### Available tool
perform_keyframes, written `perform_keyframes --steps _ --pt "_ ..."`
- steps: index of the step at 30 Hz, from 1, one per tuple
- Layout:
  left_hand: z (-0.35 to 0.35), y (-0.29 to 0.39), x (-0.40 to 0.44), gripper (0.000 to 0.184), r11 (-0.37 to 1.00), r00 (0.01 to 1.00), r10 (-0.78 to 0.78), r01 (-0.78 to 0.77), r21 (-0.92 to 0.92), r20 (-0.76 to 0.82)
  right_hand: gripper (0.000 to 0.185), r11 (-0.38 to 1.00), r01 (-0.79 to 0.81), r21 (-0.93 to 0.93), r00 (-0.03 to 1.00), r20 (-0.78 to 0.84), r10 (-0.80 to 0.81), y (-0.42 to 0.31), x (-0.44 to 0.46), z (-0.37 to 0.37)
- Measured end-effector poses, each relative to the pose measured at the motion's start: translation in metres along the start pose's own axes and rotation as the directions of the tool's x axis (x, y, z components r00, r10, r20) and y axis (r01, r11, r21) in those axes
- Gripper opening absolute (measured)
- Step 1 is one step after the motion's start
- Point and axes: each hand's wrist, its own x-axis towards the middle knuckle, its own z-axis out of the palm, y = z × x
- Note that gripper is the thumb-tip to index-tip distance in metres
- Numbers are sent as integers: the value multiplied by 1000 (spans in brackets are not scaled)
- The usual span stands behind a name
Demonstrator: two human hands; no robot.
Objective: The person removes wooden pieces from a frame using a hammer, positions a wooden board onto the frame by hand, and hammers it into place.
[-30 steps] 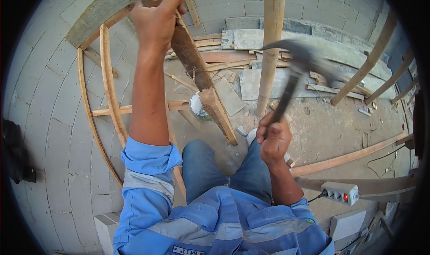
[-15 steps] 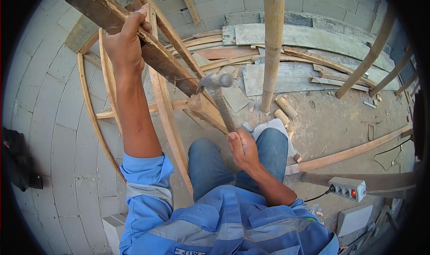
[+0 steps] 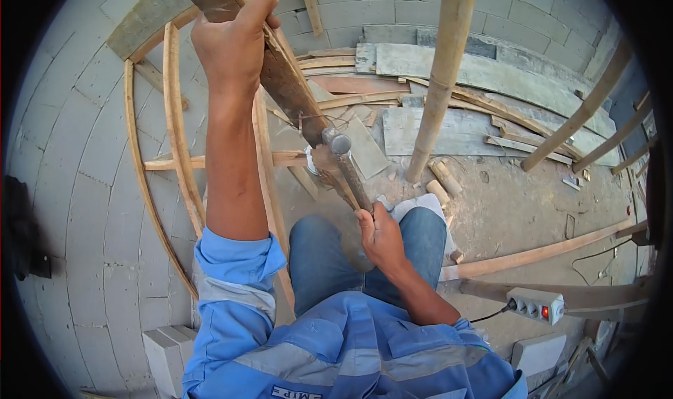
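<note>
- Work in hand, as judged: hammering at a rough wooden beam [image 3: 293, 94], slanted from upper left toward the knees.
- Left hand [image 3: 235, 52]: closed around the beam's upper part, thumb over the near edge; far fingertips hidden.
- Right hand [image 3: 382, 241]: fingers wrapped narrowly around the handle of a hammer [image 3: 355, 183].
- Hammer: head at the beam's lower part, round face showing; whether it touches, cannot be told.
- Demand of another stroke, as judged: beam held firm, left hand well clear, head squarely aimed.
- Surface: dusty concrete floor [image 3: 508, 213], with scattered offcuts.
- Room: grey block wall [image 3: 90, 224]; curved wooden frame [image 3: 173, 104] beside it, at left.
- Beyond the beam: an upright bamboo pole [image 3: 443, 76], piled planks [image 3: 413, 129] behind.
- Lower right: white power strip [image 3: 526, 303], red light showing.
</note>
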Motion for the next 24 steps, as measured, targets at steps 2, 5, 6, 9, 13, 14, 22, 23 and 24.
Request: perform_keyframes --steps 2,5,6,9,13,14,22,23,24 --pt "-5 -1 -6 13 1000 1000 -6 6 1 21 34 1000 8 17 1000 19 -8 4 -6 -2" --pt "-11 -1 -7 16 999 999 -49 49 7 13 35 997 29 66 998 58 -33 21 -2 3" --pt "-12 0 -6 16 998 998 -59 59 17 12 35 995 50 85 997 52 -54 23 1 3" --pt "-14 5 -7 20 997 998 -67 67 -25 2 35 987 112 116 992 42 -118 31 7 7" --pt "-23 3 -8 23 995 996 -81 83 58 -23 40 977 209 47 978 -14 -209 51 10 14" --pt "-24 4 -8 23 992 995 -101 102 71 -24 45 971 238 25 971 -40 -237 53 15 16" --pt "-37 -4 0 21 981 980 -175 182 67 -94 91 953 226 201 968 60 -243 81 49 22" --pt "-37 -4 2 20 983 981 -175 179 45 -81 94 948 227 223 961 104 -255 83 52 25" --pt "-39 -4 3 18 984 982 -175 177 23 -72 97 948 222 228 959 123 -254 85 55 26"
